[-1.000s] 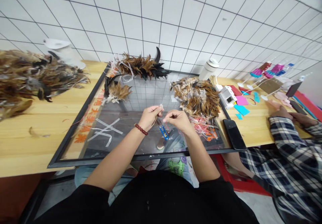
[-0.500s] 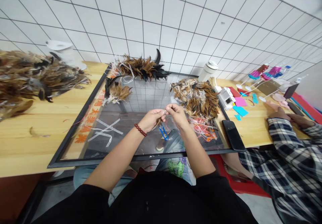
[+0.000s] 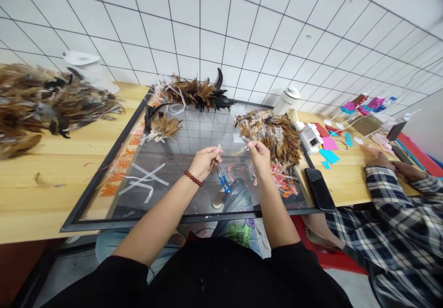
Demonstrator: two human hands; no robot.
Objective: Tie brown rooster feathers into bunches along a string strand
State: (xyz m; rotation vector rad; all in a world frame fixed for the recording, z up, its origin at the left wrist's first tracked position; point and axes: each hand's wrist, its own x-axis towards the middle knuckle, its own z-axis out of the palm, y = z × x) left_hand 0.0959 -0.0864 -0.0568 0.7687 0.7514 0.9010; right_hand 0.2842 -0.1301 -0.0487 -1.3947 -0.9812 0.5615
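My left hand is closed in a pinch over the glass, gripping a small bunch of brown feathers whose pale ends poke out above the fingertips. Level with it, my right hand pinches what looks like a thin tan feather, blurred at its tip. A pile of brown feathers lies just beyond my right hand. Blue thread snips rest on the glass between the two hands. Pink and white string scraps lie beside my right wrist.
The black-framed glass panel carries white tape strips, a small feather bunch and a feather strip. A phone lies at its right edge. A white bottle stands behind. A person in a plaid sleeve sits right.
My hands, which met fingertip to fingertip, have parted. The right hand has moved right toward the feather pile; the left has shifted slightly left with its feathers.
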